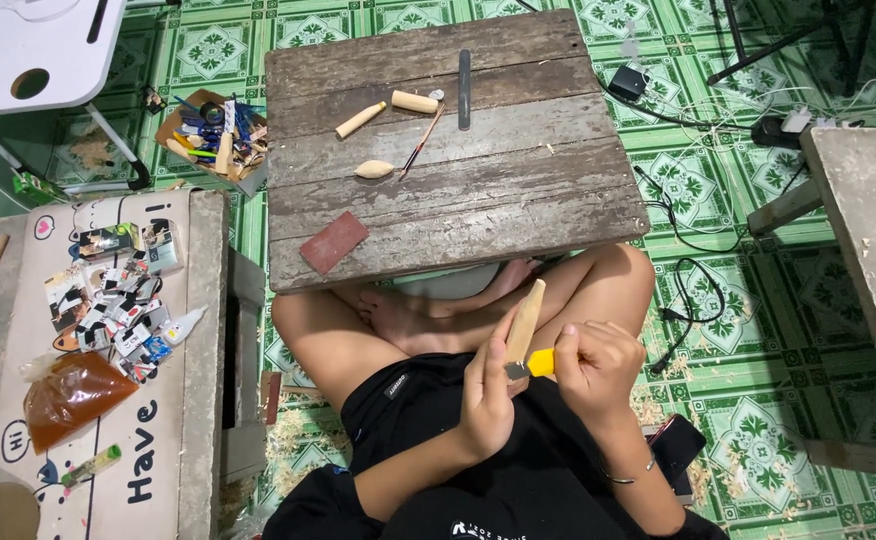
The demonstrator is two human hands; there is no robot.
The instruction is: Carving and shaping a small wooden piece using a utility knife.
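Carving is judged to be the step in hand: a slim pale wooden stick (526, 317) is gripped upright over the lap by the left hand (490, 395), closed round its lower end, while a yellow-handled knife (532, 364) is clasped in the right hand (596, 367), its blade set against the stick's base. Wood shavings (298, 435) are scattered on the green tiled floor (758, 400). Other carved pieces (375, 169) and a red sanding block (334, 242) are left on the low wooden table (518, 190). A firm hold and a short, controlled cut clear of the thumb are called for next
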